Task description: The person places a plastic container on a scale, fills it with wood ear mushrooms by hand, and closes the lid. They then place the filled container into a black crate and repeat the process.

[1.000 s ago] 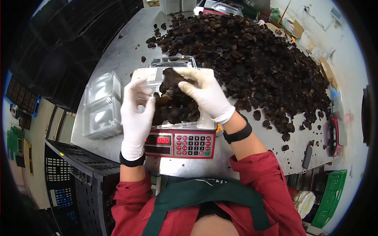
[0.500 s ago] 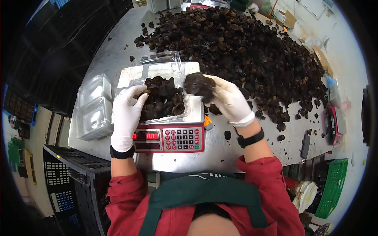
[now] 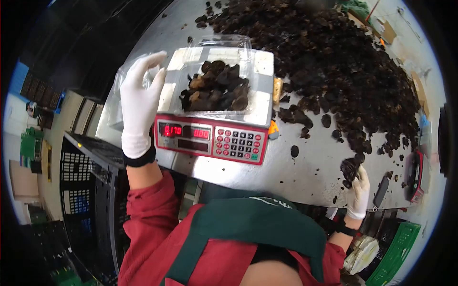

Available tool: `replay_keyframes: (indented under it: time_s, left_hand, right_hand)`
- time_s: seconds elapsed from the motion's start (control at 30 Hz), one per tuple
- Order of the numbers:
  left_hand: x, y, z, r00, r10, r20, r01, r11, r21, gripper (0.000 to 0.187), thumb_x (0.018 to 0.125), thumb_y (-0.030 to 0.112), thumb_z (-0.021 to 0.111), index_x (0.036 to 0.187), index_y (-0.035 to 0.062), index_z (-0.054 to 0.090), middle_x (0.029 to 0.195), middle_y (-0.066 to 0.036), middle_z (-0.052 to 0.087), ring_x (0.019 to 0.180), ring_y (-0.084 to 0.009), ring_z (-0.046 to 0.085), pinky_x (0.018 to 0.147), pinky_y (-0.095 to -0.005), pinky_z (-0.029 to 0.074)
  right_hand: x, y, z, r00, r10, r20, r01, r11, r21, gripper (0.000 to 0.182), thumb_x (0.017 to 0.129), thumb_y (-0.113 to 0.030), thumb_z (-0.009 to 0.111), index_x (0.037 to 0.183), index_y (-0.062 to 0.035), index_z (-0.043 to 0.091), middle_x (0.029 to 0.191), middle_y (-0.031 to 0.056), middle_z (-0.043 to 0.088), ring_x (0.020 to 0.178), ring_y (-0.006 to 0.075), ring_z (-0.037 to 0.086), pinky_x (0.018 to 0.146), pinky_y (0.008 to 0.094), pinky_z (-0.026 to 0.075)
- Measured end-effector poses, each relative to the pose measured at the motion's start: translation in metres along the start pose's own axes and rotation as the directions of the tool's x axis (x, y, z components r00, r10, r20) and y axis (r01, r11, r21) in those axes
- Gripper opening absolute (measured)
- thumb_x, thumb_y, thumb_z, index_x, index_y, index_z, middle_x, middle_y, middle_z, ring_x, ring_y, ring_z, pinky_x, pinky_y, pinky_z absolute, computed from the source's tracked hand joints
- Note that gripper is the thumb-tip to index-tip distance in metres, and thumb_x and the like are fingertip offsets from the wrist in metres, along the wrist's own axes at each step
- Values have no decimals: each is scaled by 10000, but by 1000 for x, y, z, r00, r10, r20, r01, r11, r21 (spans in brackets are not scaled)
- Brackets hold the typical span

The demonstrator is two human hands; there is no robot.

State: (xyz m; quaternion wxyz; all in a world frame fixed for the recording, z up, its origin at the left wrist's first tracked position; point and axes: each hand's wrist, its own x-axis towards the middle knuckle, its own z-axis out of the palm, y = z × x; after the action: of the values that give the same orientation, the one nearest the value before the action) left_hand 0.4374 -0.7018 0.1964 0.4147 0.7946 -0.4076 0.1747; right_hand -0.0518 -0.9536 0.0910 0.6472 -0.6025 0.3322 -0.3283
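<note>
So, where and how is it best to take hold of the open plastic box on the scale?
I would grip the plastic box by its opposite side walls, the left hand from the left, the right hand from the right, once freed. It sits flat on the scale, its lid open at the far side; mushrooms block the middle.

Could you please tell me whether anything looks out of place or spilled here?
One dark piece lies on the metal table, between the scale and the right hand. It looks like a stray, being apart from the main pile.
</note>
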Motion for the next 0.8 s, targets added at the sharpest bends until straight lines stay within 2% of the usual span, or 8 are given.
replay_keyframes:
  time_s: [0.07,0.23,0.33,0.5,0.57,0.63,0.73,0.8]
  left_hand:
    - [3,11,-2,996,2,84,0,1000,-30,309,834,24,684,1142,29,676,1052,-109,703,1011,-211,652,916,-317,488]
    - [7,24,13,936,45,348,-37,999,-30,319,853,43,699,1171,26,670,1056,-74,713,997,-154,645,926,-286,470]
    - [6,19,31,881,51,470,-45,999,-25,347,824,35,709,1168,37,663,1011,-87,718,905,-167,646,807,-290,491]
    - [9,6,43,893,-96,439,68,995,80,310,825,14,687,1134,13,660,868,-84,687,749,-130,595,713,-268,488]
    - [11,4,43,910,-84,406,67,996,57,237,824,53,706,1053,9,663,825,-155,676,720,-218,643,712,-300,506]
    - [10,-5,45,926,-37,375,30,999,25,212,846,42,694,1051,-1,660,786,-111,667,669,-158,597,672,-273,489]
    - [11,-10,41,927,-202,317,240,967,-88,198,875,2,669,1073,3,668,790,-31,663,636,-80,540,629,-239,466]
    - [11,-12,40,931,-191,310,226,971,-80,215,864,-9,674,1079,4,669,787,-35,661,640,-82,538,635,-239,468]
  right_hand:
    - [-21,-2,-26,998,23,-57,-33,983,-182,536,919,-157,639,1373,76,475,1320,129,566,1223,231,537,1089,361,369]
    - [-64,10,-68,992,61,-113,-79,983,-164,514,953,-238,635,1353,59,505,1301,120,585,1205,219,556,1072,357,393]
    - [-80,12,-73,985,111,-131,-125,987,-103,495,962,-263,632,1327,54,525,1275,113,600,1174,206,572,1047,344,414]
    - [-111,22,-95,957,200,-209,-218,974,-63,471,956,-313,647,1253,46,576,1193,97,638,1076,187,606,984,321,450]
    - [-126,27,-107,964,199,-178,-219,971,-99,452,964,-378,626,1204,5,616,1108,75,663,990,163,622,870,292,477]
    - [-137,26,-109,965,191,-180,-222,959,-175,434,958,-428,621,1086,-14,659,1030,68,677,929,139,626,825,277,487]
    - [-179,62,-153,886,397,-240,-426,901,-82,393,965,-427,610,975,-39,680,934,37,693,843,121,634,755,269,501]
    - [-200,100,-180,827,472,-305,-525,843,-118,369,975,-364,614,1119,-32,684,954,40,702,762,111,641,676,263,515]
